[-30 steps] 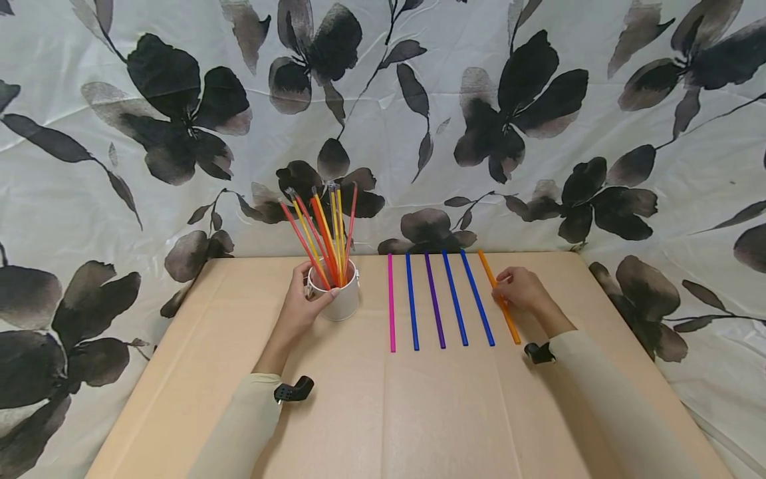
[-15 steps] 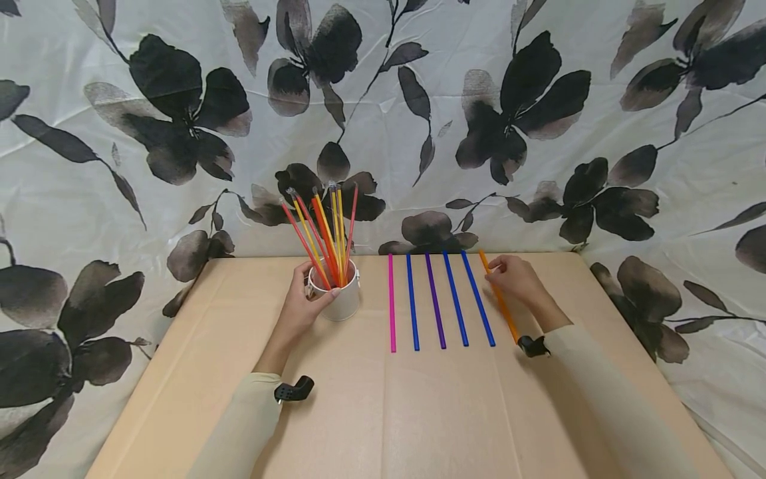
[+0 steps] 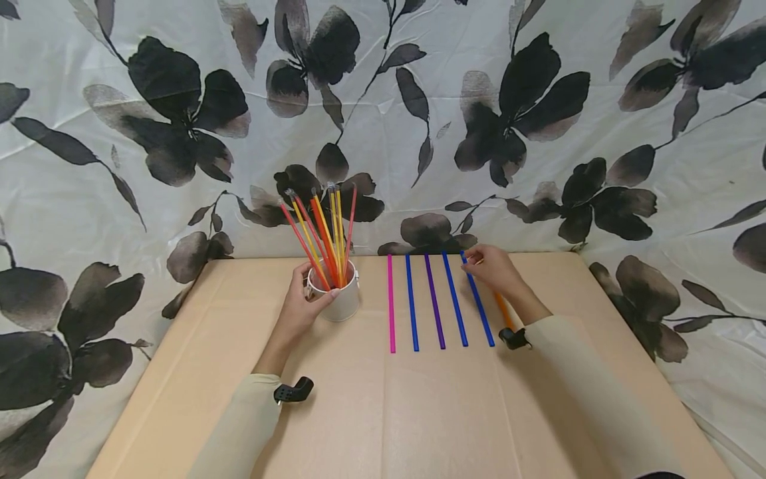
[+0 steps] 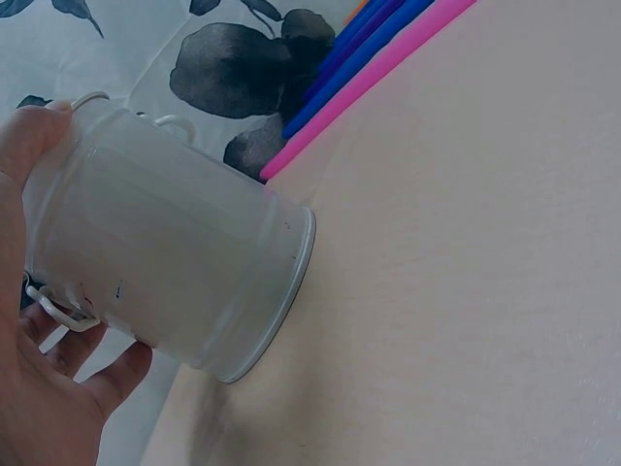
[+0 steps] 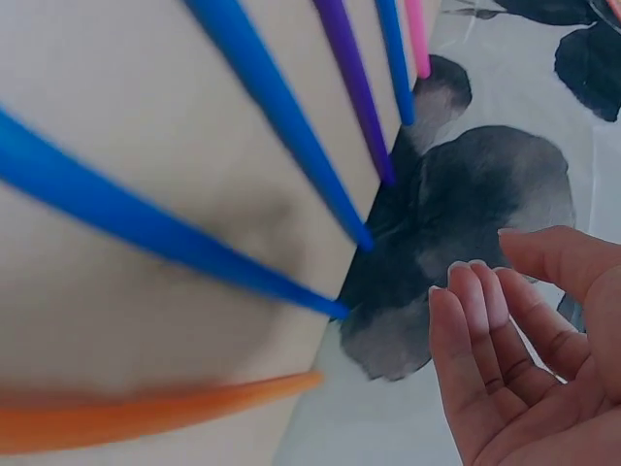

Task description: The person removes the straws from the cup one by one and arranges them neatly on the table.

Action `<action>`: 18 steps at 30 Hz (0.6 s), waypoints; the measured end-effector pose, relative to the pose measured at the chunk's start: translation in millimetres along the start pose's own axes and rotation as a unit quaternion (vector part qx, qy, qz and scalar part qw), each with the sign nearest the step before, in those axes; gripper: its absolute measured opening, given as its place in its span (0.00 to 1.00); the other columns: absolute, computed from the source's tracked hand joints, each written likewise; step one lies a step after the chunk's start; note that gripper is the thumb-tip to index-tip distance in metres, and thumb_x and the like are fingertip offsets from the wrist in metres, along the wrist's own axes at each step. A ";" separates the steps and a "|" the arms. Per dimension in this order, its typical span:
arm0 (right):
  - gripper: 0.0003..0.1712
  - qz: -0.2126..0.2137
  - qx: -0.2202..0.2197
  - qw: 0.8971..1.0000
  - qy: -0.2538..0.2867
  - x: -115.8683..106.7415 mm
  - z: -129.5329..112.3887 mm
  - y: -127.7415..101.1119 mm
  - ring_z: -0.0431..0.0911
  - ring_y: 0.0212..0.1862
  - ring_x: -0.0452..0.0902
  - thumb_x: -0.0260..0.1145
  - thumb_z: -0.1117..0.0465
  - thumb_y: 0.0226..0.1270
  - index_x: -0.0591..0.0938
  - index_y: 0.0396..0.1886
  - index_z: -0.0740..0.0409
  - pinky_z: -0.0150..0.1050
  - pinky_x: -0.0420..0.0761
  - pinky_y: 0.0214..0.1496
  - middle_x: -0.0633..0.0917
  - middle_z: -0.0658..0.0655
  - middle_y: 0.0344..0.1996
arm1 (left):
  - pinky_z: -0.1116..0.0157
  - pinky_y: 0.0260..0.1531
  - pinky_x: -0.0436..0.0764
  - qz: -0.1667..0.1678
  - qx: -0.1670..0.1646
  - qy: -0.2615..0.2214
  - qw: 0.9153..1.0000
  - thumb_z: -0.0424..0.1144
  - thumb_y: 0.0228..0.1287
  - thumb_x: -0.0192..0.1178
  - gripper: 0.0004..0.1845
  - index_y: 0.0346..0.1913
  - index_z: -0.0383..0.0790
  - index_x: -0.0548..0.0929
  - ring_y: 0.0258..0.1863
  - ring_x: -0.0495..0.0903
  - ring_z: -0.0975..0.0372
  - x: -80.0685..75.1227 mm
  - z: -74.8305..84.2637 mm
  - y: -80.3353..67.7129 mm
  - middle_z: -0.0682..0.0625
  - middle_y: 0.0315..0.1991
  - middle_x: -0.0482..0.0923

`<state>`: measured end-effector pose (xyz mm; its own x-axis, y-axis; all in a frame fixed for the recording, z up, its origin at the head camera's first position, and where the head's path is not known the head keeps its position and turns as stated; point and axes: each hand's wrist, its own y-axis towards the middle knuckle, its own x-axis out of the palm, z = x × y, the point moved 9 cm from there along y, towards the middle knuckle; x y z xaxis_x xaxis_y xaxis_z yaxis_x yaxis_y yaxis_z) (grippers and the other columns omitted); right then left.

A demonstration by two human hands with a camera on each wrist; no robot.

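Note:
My left hand holds a small white metal bucket by its side, thumb at the rim and fingers round the far wall. Upright in it lean several red, orange and yellow sticks. The left wrist view shows the bucket with its wire handle loops. My right hand hovers over the top of the rightmost blue stick, and its fingers are loosely bent with nothing between them. An orange stick lies partly hidden beneath that hand.
Left of the rightmost blue stick lie another blue stick, a purple stick, a further blue stick and a pink stick. They form a row on the light wooden table. A floral cloth hangs behind the table's back edge.
My right hand has come away from the orange stick and moved left and slightly up, over the top of the rightmost blue stick. The left hand and bucket have stayed put.

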<state>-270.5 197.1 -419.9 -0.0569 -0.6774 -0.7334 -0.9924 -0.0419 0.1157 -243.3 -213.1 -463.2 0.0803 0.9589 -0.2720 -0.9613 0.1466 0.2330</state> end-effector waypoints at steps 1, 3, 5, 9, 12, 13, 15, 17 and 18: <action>0.16 -0.001 -0.003 1.000 0.000 1.2 -4.0 1.2 0.53 0.40 0.78 0.68 0.61 0.69 0.83 0.52 0.66 0.36 0.81 0.38 0.84 0.61 0.40 | 0.40 0.73 0.60 0.000 -0.001 0.000 1.000 0.44 0.63 0.72 0.45 0.76 0.47 0.54 0.74 0.58 0.48 -0.3 0.6 -0.3 0.42 0.73 0.59; 0.15 -0.002 -0.009 1.000 0.002 3.7 -12.4 3.2 0.52 0.40 0.79 0.68 0.61 0.70 0.83 0.51 0.64 0.37 0.81 0.40 0.84 0.60 0.40 | 0.40 0.73 0.60 0.001 -0.002 0.001 1.000 0.44 0.64 0.72 0.45 0.76 0.47 0.54 0.74 0.58 0.48 -1.0 1.5 -0.9 0.42 0.73 0.59; 0.14 -0.002 -0.020 1.000 0.010 5.8 -19.9 4.5 0.52 0.40 0.79 0.67 0.61 0.70 0.83 0.51 0.64 0.37 0.81 0.40 0.83 0.60 0.40 | 0.40 0.73 0.60 0.000 -0.004 0.005 1.000 0.44 0.64 0.71 0.45 0.76 0.47 0.54 0.74 0.58 0.49 -0.2 2.0 -1.4 0.42 0.73 0.59; 0.15 -0.002 -0.042 0.999 0.031 9.6 -36.5 6.4 0.52 0.40 0.80 0.67 0.63 0.70 0.83 0.52 0.65 0.38 0.81 0.38 0.84 0.59 0.39 | 0.40 0.72 0.60 0.001 -0.005 0.009 1.000 0.44 0.64 0.72 0.45 0.76 0.49 0.55 0.74 0.58 0.50 0.1 1.8 -2.0 0.43 0.72 0.59; 0.14 0.000 -0.057 0.998 0.031 14.0 -51.5 5.7 0.50 0.39 0.80 0.68 0.62 0.69 0.83 0.51 0.63 0.39 0.80 0.39 0.85 0.58 0.39 | 0.40 0.72 0.61 -0.001 -0.003 0.009 1.000 0.44 0.64 0.72 0.45 0.76 0.48 0.55 0.74 0.59 0.49 -1.0 2.1 -3.2 0.43 0.72 0.60; 0.13 0.001 -0.064 0.998 0.029 15.5 -56.6 5.4 0.50 0.39 0.80 0.68 0.62 0.69 0.83 0.51 0.62 0.40 0.80 0.40 0.85 0.57 0.38 | 0.40 0.72 0.61 -0.002 -0.001 0.008 1.000 0.44 0.64 0.72 0.45 0.76 0.48 0.55 0.74 0.59 0.49 -1.3 2.2 -3.5 0.42 0.72 0.60; 0.13 0.002 -0.074 0.997 0.023 19.0 -66.5 4.5 0.49 0.39 0.81 0.68 0.62 0.69 0.84 0.50 0.61 0.41 0.81 0.42 0.85 0.57 0.38 | 0.41 0.72 0.61 -0.003 0.000 0.007 1.000 0.44 0.63 0.72 0.45 0.76 0.48 0.55 0.74 0.59 0.49 -1.7 2.6 -4.0 0.42 0.72 0.60; 0.13 0.001 -0.081 0.996 0.030 22.4 -76.2 3.1 0.49 0.39 0.81 0.68 0.62 0.69 0.83 0.50 0.61 0.42 0.82 0.43 0.85 0.56 0.38 | 0.41 0.72 0.62 -0.003 0.000 0.006 1.000 0.43 0.63 0.72 0.45 0.76 0.48 0.55 0.73 0.59 0.50 -1.9 3.0 -4.5 0.42 0.72 0.60; 0.13 0.000 -0.084 0.996 0.034 24.1 -81.1 2.3 0.49 0.40 0.81 0.68 0.62 0.69 0.83 0.50 0.61 0.42 0.82 0.43 0.85 0.56 0.37 | 0.41 0.72 0.62 -0.003 0.000 0.005 1.000 0.43 0.63 0.72 0.45 0.76 0.48 0.55 0.73 0.59 0.50 -2.0 3.0 -4.6 0.43 0.72 0.60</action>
<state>-265.3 121.2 -383.0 -0.0437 -0.7257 -0.6866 -0.9600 -0.1596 0.2299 -238.2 -214.9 -460.9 0.0842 0.9552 -0.2836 -0.9608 0.1533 0.2311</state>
